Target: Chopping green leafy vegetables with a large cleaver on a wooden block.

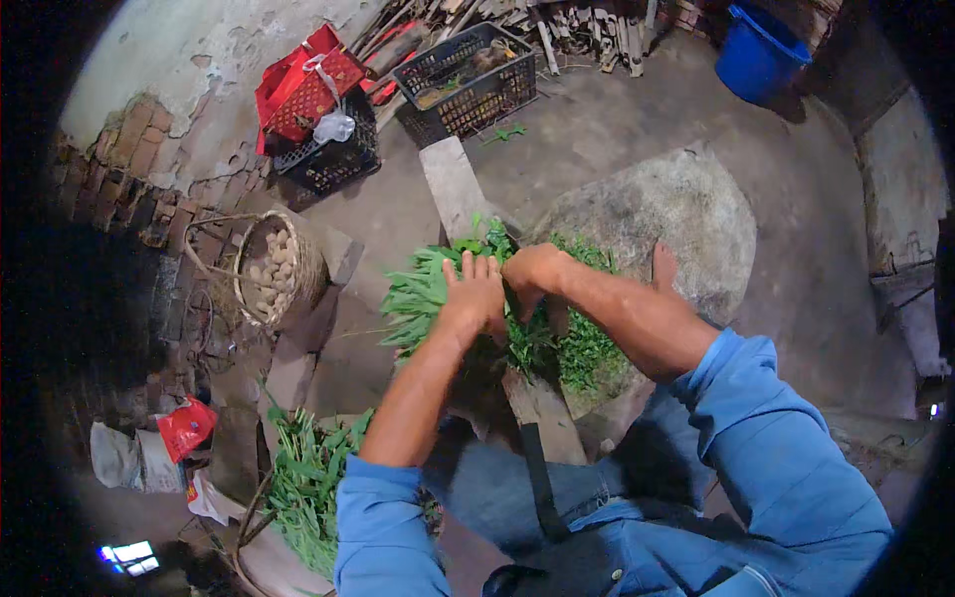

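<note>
A bundle of long leafy greens (419, 295) lies across a narrow wooden plank (456, 186). My left hand (477, 291) holds it down from above, with its fingers stretched over the leaves and its thumb by the right end. At that end my right hand (533, 272) is curled, its fingers bent downward and partly hidden. Whatever it may grip cannot be made out. Finely cut greens (589, 343) are heaped just right of the plank, partly beneath my right forearm. A dark strip (543, 477) runs along the plank's near end towards my lap.
More uncut greens (310, 477) lie at the lower left. A wicker basket (302, 280) of tan, oblong items stands left. Behind are a black plastic crate (485, 104), a red bag (313, 86) on another crate, and a blue bucket (761, 56). A flat stone slab (671, 201) lies right.
</note>
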A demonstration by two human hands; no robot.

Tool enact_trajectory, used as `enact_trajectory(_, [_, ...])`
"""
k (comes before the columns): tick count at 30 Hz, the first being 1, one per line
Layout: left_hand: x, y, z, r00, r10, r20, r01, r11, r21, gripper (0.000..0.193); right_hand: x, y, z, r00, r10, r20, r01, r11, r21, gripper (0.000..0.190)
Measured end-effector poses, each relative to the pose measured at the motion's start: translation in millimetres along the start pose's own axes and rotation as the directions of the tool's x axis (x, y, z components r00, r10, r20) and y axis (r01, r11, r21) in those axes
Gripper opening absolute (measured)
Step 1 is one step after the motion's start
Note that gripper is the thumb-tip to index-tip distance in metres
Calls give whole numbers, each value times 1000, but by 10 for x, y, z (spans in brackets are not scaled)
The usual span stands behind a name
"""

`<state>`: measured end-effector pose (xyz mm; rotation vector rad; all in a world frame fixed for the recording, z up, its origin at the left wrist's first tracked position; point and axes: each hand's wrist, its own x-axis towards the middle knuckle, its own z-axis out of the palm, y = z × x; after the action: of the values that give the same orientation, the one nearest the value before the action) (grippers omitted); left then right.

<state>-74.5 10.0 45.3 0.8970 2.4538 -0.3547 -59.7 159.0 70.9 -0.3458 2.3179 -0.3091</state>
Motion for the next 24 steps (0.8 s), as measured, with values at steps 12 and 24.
enact_trajectory(12, [165,-9,-149,956,82,280,-39,987,-155,132,-145,131,-47,998,57,-23,-50,970,239,58])
enact_trajectory(24, [-1199,351,1432,764,-198,-614,5,954,-301,76,-331,-217,1004,430,504,-749,500,558,662,18])
